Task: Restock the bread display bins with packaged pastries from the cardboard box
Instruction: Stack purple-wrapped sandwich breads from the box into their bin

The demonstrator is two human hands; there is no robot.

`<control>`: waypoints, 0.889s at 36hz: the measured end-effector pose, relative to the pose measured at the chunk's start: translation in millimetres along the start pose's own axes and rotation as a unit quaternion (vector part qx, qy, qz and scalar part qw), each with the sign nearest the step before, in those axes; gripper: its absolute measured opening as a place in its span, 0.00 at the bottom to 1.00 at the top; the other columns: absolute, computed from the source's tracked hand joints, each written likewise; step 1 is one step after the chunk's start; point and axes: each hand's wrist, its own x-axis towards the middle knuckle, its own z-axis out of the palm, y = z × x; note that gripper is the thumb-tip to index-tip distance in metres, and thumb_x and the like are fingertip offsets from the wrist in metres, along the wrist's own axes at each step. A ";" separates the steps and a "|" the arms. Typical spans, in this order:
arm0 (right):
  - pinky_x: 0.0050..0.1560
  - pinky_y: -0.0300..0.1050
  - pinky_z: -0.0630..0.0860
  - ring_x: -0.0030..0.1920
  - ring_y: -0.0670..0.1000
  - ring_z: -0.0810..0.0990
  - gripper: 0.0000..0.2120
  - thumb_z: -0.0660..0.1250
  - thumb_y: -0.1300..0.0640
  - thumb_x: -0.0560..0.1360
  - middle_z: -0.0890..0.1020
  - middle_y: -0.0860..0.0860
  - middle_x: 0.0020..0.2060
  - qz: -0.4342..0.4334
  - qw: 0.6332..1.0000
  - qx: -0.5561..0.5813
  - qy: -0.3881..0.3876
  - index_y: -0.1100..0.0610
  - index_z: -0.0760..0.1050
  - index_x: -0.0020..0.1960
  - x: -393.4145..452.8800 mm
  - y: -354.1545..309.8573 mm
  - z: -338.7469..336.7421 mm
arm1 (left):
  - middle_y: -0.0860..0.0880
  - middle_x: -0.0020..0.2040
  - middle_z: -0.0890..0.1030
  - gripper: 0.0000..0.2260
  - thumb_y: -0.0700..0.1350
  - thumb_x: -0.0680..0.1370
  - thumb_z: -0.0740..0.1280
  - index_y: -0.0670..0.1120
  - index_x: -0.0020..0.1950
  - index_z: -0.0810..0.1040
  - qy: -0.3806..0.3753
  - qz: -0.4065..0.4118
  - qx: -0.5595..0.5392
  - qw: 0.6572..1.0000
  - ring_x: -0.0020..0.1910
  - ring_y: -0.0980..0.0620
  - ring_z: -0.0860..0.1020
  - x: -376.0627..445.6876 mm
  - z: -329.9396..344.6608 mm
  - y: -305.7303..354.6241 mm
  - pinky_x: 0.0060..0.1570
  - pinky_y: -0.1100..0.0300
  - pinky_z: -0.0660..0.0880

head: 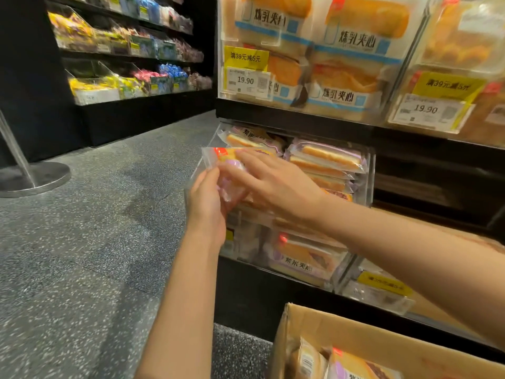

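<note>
**Both hands on one pastry pack**

Pinching the clear purple-and-orange wrapped pastry [232, 170] with my left hand [206, 203], I lay my right hand [273, 184] flat over it, fingers straight, at the clear plastic display bin [367, 170]. Brown cardboard box [355, 332] sits below.

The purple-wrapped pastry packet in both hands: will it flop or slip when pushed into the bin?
Probably soft: the pastry packet holds bread in thin film. The glossy wrap likely slides easily against its neighbours. The left hand pinches its crinkled edge and the right hand lies flat on top, so it seems light.
</note>
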 end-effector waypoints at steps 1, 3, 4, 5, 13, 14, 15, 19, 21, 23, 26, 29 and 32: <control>0.51 0.58 0.78 0.58 0.68 0.78 0.25 0.62 0.61 0.73 0.76 0.69 0.59 -0.004 1.000 -0.005 0.011 0.63 0.67 0.69 2.1 4.4 1.3 | 0.44 0.57 0.82 0.15 0.46 0.83 0.56 0.42 0.62 0.77 -0.015 -0.006 -0.015 1.000 0.55 0.49 0.80 -0.4 1.4 1.0 0.41 0.60 0.79; 0.49 0.58 0.79 0.55 0.67 0.79 0.26 0.66 0.63 0.72 0.76 0.70 0.58 -0.007 1.000 -0.023 0.019 0.63 0.62 0.68 7.5 12.1 2.9 | 0.47 0.53 0.83 0.15 0.48 0.83 0.55 0.46 0.58 0.79 -0.041 -0.013 -0.040 0.998 0.52 0.52 0.80 -2.7 5.5 2.7 0.46 0.60 0.79; 0.46 0.57 0.80 0.53 0.66 0.80 0.28 0.68 0.65 0.71 0.77 0.69 0.57 -0.005 0.999 -0.034 0.025 0.62 0.61 0.67 10.3 16.3 5.1 | 0.48 0.51 0.83 0.14 0.49 0.83 0.54 0.47 0.56 0.79 -0.048 -0.015 -0.048 0.998 0.51 0.53 0.80 -3.7 7.5 3.3 0.50 0.60 0.77; 0.44 0.55 0.80 0.52 0.65 0.81 0.29 0.70 0.66 0.70 0.78 0.68 0.56 0.004 0.998 -0.049 0.030 0.63 0.61 0.67 11.8 20.2 7.0 | 0.49 0.51 0.82 0.14 0.49 0.83 0.53 0.48 0.56 0.78 -0.047 -0.018 -0.051 0.997 0.52 0.53 0.79 -4.5 9.7 2.6 0.54 0.59 0.76; 0.43 0.53 0.76 0.52 0.61 0.78 0.30 0.42 0.55 0.74 0.77 0.63 0.56 0.086 0.982 -0.155 -0.070 0.64 0.66 0.71 41.2 33.6 28.2 | 0.42 0.59 0.77 0.12 0.42 0.83 0.55 0.42 0.66 0.68 0.031 -0.033 -0.105 0.993 0.56 0.48 0.79 1.7 4.2 -3.1 0.54 0.57 0.78; 0.46 0.50 0.75 0.55 0.59 0.77 0.29 0.43 0.54 0.76 0.77 0.60 0.58 0.085 0.972 -0.197 -0.090 0.62 0.64 0.73 42.4 37.2 33.9 | 0.41 0.58 0.78 0.12 0.41 0.83 0.55 0.42 0.65 0.68 0.034 -0.031 -0.119 0.992 0.54 0.47 0.81 2.1 2.8 -3.2 0.53 0.56 0.79; 0.48 0.48 0.74 0.56 0.56 0.78 0.28 0.47 0.51 0.78 0.78 0.57 0.57 0.086 0.965 -0.227 -0.098 0.60 0.63 0.74 43.8 41.8 39.3 | 0.40 0.57 0.79 0.11 0.41 0.83 0.55 0.42 0.65 0.68 0.040 -0.028 -0.128 0.991 0.52 0.47 0.82 2.5 1.3 -3.4 0.52 0.56 0.80; 0.67 0.54 0.67 0.70 0.60 0.68 0.29 0.43 0.50 0.78 0.70 0.62 0.69 0.041 0.964 -0.256 -0.066 0.55 0.48 0.78 47.9 53.8 53.0 | 0.40 0.51 0.81 0.07 0.40 0.83 0.57 0.43 0.57 0.73 0.071 -0.003 -0.159 0.985 0.45 0.49 0.84 3.9 -2.7 -1.8 0.44 0.58 0.81; 0.74 0.57 0.53 0.76 0.61 0.55 0.30 0.40 0.52 0.78 0.58 0.63 0.75 0.013 0.970 -0.229 -0.084 0.53 0.39 0.78 49.1 54.6 50.2 | 0.41 0.48 0.82 0.07 0.40 0.82 0.57 0.44 0.54 0.74 0.094 0.010 -0.173 0.980 0.41 0.50 0.84 4.9 -4.4 -1.1 0.41 0.59 0.80; 0.75 0.57 0.45 0.77 0.60 0.47 0.30 0.43 0.54 0.79 0.50 0.62 0.77 0.003 0.967 -0.223 -0.120 0.52 0.36 0.78 51.6 55.0 50.6 | 0.43 0.46 0.81 0.07 0.39 0.82 0.57 0.44 0.52 0.75 0.122 0.024 -0.169 0.978 0.38 0.52 0.83 6.5 -5.5 -2.0 0.40 0.60 0.80; 0.75 0.56 0.44 0.78 0.59 0.47 0.29 0.48 0.54 0.82 0.49 0.61 0.77 0.018 0.967 -0.226 -0.113 0.52 0.38 0.78 57.5 56.8 63.2 | 0.46 0.42 0.81 0.09 0.38 0.81 0.56 0.45 0.51 0.75 0.170 0.048 -0.138 0.975 0.32 0.55 0.81 8.9 -5.8 -4.5 0.36 0.63 0.79; 0.75 0.56 0.44 0.78 0.58 0.48 0.30 0.49 0.46 0.82 0.50 0.60 0.77 0.041 0.966 -0.239 -0.091 0.52 0.41 0.79 65.4 58.2 74.1 | 0.47 0.39 0.80 0.10 0.35 0.80 0.55 0.44 0.51 0.75 0.211 0.078 -0.109 0.968 0.30 0.56 0.79 11.9 -6.0 -7.8 0.31 0.65 0.76; 0.75 0.56 0.46 0.78 0.58 0.49 0.32 0.47 0.41 0.81 0.51 0.60 0.77 0.052 0.957 -0.273 -0.088 0.54 0.41 0.79 70.0 58.0 80.1 | 0.48 0.37 0.80 0.13 0.33 0.78 0.54 0.45 0.47 0.76 0.239 0.093 -0.100 0.961 0.28 0.58 0.77 12.7 -5.6 -9.4 0.29 0.66 0.74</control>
